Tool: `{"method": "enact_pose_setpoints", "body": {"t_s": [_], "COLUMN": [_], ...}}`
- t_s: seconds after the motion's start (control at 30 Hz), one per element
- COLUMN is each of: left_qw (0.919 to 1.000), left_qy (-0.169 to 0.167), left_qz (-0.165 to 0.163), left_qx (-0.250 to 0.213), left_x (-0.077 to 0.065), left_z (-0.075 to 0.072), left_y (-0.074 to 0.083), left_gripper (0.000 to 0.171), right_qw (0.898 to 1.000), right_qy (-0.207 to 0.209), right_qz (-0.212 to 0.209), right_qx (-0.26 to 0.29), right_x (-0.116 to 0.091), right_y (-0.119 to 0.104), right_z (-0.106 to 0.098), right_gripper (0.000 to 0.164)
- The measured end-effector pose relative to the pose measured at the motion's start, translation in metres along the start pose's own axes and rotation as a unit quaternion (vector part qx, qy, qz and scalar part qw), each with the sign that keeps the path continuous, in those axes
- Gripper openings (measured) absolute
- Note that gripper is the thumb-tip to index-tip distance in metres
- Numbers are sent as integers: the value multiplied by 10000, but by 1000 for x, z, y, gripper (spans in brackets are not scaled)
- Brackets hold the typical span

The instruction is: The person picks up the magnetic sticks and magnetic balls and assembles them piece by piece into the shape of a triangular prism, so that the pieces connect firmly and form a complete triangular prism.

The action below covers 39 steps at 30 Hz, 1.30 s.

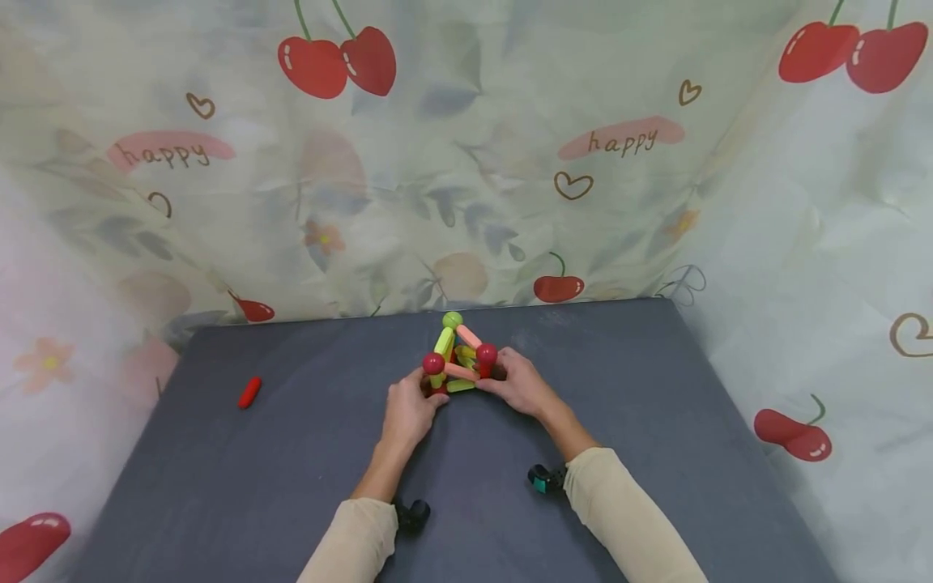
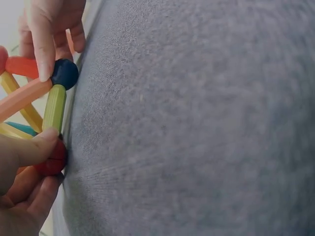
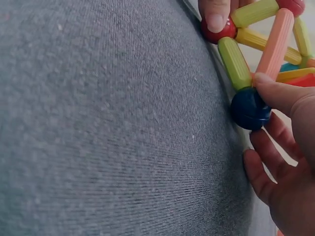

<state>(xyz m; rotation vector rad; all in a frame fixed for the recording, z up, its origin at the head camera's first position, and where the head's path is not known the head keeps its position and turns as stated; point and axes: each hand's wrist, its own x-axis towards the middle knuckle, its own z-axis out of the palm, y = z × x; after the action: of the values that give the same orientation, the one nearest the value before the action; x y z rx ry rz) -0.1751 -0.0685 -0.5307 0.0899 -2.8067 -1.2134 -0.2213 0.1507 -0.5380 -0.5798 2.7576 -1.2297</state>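
A small frame built of coloured magnetic sticks and balls stands near the table's back edge, topped by a green ball (image 1: 452, 320) and two red balls, one at left (image 1: 433, 363) and one at right (image 1: 486, 354). My left hand (image 1: 410, 411) pinches the frame's lower left corner, with the thumb on a red ball (image 2: 51, 160). At the lower right corner, my right hand (image 1: 523, 385) holds the frame at a dark blue ball (image 3: 251, 109), its thumb at the stick joint. Between these corners runs a green stick (image 3: 234, 64); a pink stick (image 3: 276, 46) slants upward.
A loose red stick (image 1: 249, 393) lies on the left of the dark grey table (image 1: 306, 486). Patterned cloth (image 1: 452, 162) hangs behind the table and along its sides. Wrist cameras (image 1: 547, 478) sit close above the tabletop.
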Motion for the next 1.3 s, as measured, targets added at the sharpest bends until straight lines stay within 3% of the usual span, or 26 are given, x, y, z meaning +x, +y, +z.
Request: {"method": "enact_pose_setpoints", "body": {"t_s": [0.17, 0.27, 0.33, 0.43, 0.57, 0.67, 0.77, 0.9, 1.0, 1.3], "left_qw": [9994, 9992, 9996, 9999, 9969, 9920, 9865, 9796, 9772, 9707], "left_qy": [-346, -392, -277, 78, 703, 1129, 1388, 1434, 1348, 1191], "left_qz": [-44, -60, -2, 53, -132, -361, -741, -1374, -1618, -2068], "left_qx": [-33, -54, -31, 93, 313, 442, 458, 294, 276, 302], "left_x": [2, 6, 9, 14, 18, 18, 13, 4, 2, 13], "left_z": [-11, -32, -55, -95, -146, -176, -195, -204, -204, -200], "left_y": [-3, -10, -21, -48, -91, -124, -154, -179, -188, -187], "left_gripper": [56, 70, 74, 69, 64, 63, 63, 64, 63, 51], "right_qw": [9999, 9995, 9993, 9990, 9988, 9988, 9987, 9984, 9981, 9980], "right_qy": [-74, -180, -204, -185, -119, -95, -97, -101, -86, -82], "right_qz": [87, 170, 195, 289, 394, 399, 380, 373, 389, 406], "right_qx": [122, 209, 228, 285, 266, 270, 321, 403, 463, 473], "right_x": [1, 1, 1, 1, 0, 0, 0, 0, 0, -1], "right_y": [5, 4, 4, 4, 5, 6, 6, 6, 6, 7], "right_z": [2, 1, 1, 1, 2, 3, 4, 4, 4, 5], "right_gripper": [23, 23, 23, 24, 24, 23, 23, 22, 21, 25]}}
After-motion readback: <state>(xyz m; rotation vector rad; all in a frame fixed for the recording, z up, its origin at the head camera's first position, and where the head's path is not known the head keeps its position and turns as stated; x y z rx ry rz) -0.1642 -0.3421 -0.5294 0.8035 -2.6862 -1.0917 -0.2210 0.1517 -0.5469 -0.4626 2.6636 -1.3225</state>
